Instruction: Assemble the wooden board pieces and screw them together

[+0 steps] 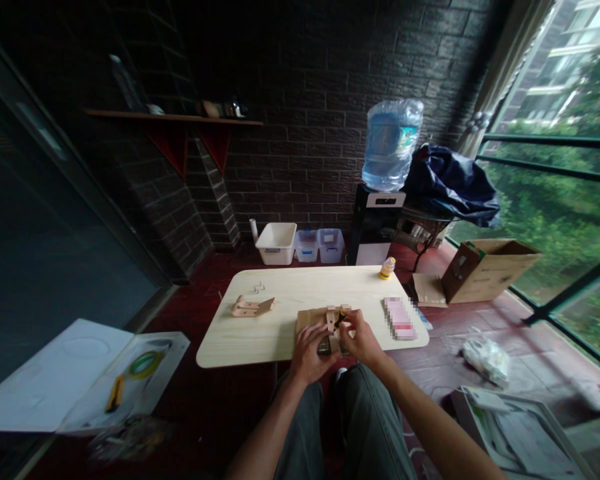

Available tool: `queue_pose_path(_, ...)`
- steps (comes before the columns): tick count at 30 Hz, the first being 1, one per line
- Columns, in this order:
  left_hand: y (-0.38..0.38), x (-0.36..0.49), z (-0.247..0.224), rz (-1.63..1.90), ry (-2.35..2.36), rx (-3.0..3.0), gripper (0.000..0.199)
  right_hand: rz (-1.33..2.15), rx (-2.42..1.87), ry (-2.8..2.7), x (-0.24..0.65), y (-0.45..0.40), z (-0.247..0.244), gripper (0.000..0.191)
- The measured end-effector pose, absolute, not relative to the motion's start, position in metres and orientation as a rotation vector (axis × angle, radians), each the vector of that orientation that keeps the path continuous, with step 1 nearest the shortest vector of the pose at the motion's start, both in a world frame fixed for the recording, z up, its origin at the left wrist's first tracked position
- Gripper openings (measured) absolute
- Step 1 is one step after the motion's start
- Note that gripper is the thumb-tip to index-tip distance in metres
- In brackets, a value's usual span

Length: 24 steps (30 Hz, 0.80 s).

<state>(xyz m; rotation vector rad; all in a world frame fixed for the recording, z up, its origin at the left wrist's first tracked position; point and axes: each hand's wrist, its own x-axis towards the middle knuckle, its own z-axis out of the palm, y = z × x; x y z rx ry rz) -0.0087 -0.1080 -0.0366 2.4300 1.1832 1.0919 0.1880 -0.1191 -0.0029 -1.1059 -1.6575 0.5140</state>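
The workpiece (306, 321), a tan, flat-faced piece with pinkish-brown strips on it, lies at the near edge of the pale, wood-grained table (285, 287), directly before you. Its material is not certain from this view. Your left hand (311, 350) lies over its left part, touching it, with thumb and fingers apart. Your right hand (361, 335) is at its right side, thumb and fingertips closed together on a small black-and-yellow tool (340, 317), which stands tilted over the strips; its tip is too small to make out.

To the left on the tabletop, you have a pinkish-brown bracket (250, 307) with a rounded end and an angled flat plate. Thin bent metal pieces (259, 287) lie just beyond it. A clear-and-yellow container (387, 268) stands near the far right corner; a pink, rectangular item (400, 319), blurred by pixelation, lies right of your hands.
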Motion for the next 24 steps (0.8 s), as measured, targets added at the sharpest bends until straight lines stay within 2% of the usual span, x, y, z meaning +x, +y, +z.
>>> queue_pose_path(24, -0.107, -0.007, -0.037, 1.092, 1.177, 2.424, 0.052, 0.482, -1.116, -1.660, 0.186, -0.112, -0.008, 0.028)
